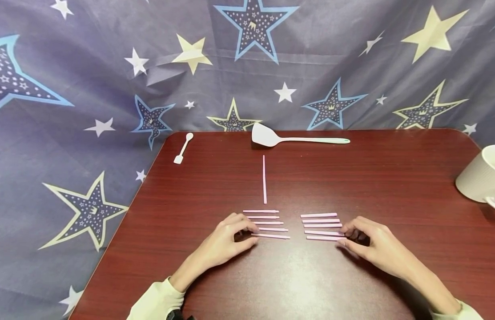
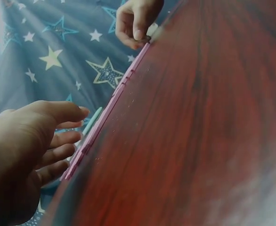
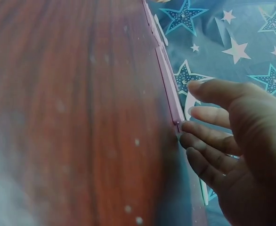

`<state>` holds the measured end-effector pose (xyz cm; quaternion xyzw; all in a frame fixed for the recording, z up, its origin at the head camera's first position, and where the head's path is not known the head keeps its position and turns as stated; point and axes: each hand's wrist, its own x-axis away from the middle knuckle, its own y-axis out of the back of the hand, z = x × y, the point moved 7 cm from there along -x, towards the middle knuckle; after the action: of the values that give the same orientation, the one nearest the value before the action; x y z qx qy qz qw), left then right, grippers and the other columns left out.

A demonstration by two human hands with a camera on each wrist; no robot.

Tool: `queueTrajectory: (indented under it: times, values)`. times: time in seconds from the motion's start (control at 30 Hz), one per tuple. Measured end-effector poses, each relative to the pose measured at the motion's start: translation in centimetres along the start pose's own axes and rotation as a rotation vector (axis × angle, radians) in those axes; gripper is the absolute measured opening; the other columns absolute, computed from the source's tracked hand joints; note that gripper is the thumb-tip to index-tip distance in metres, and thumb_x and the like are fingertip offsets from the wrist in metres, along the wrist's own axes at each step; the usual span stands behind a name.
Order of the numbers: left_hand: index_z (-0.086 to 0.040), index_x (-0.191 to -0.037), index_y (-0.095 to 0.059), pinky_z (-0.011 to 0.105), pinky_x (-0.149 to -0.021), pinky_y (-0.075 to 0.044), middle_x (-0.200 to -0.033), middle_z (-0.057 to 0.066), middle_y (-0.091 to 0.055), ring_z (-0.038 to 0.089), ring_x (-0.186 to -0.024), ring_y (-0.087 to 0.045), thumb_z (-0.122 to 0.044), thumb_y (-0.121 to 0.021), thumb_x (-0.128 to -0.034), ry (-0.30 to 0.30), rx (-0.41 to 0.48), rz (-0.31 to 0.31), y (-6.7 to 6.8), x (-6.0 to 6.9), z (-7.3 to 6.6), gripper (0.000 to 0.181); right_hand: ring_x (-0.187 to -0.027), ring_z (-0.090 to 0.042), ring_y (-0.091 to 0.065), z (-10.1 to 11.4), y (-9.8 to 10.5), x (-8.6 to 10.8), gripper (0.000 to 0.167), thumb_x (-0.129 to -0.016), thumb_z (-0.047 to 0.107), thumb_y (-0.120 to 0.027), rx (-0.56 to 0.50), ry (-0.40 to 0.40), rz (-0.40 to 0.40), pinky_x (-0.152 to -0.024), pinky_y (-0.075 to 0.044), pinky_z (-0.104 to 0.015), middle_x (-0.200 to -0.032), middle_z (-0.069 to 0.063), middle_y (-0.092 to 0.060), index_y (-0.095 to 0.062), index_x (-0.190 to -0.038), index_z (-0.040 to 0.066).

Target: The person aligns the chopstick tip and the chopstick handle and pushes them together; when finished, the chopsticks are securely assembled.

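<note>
Several thin pink sticks lie side by side in two groups on the table, a left group and a right group. One more pink stick lies apart, pointing away from the person. My left hand is at the left ends of its group, fingers loosely bent over the nearer sticks; the left wrist view shows that hand with its fingers apart. My right hand has its fingertips at the right ends of the other group, and in the right wrist view its fingers are relaxed, with the thumb apart.
A white spatula lies along the table's far edge. A small white spoon-shaped tool is at the far left. On the right stands a white mug. Behind the table hangs a star-patterned cloth.
</note>
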<state>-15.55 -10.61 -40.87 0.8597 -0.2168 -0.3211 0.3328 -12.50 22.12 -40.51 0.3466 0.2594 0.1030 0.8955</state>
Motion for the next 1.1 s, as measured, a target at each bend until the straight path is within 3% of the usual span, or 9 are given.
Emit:
queueTrajectory:
  times: [0.5,0.8,1.1]
  values:
    - [-0.018,-0.107,-0.075,0.03,-0.085,-0.048,-0.105,-0.01,-0.067,0.009,-0.099,-0.055,-0.019,-0.082,-0.0893,0.065,-0.04,0.005,-1.0,0.5,-0.2,0.019,-0.074,-0.004,-0.055,0.4,-0.5,0.3,0.04,-0.075,0.001,-0.089,0.058,0.106,-0.03,-0.064,-0.043,-0.016,-0.087,0.02,-0.056,-0.069,-0.098,0.026]
    - [-0.017,-0.106,-0.076,0.031,-0.085,-0.049,-0.104,-0.01,-0.066,0.01,-0.099,-0.055,-0.018,-0.082,-0.0901,0.056,-0.075,0.014,-1.3,0.5,-0.1,0.017,-0.075,-0.003,-0.055,0.3,-0.6,0.7,0.042,-0.075,-0.002,-0.088,0.057,0.118,-0.036,-0.065,-0.042,-0.016,-0.089,0.019,-0.057,-0.068,-0.097,0.027]
    - [-0.018,-0.101,-0.074,0.029,-0.081,-0.047,-0.098,-0.009,-0.063,0.009,-0.095,-0.052,-0.019,-0.08,-0.0915,0.041,-0.108,0.017,-1.5,0.3,-0.3,0.012,-0.077,-0.004,-0.053,0.3,-0.8,0.8,0.021,-0.088,0.013,-0.083,0.049,0.163,-0.022,-0.065,-0.041,-0.017,-0.09,0.018,-0.056,-0.067,-0.095,0.024]
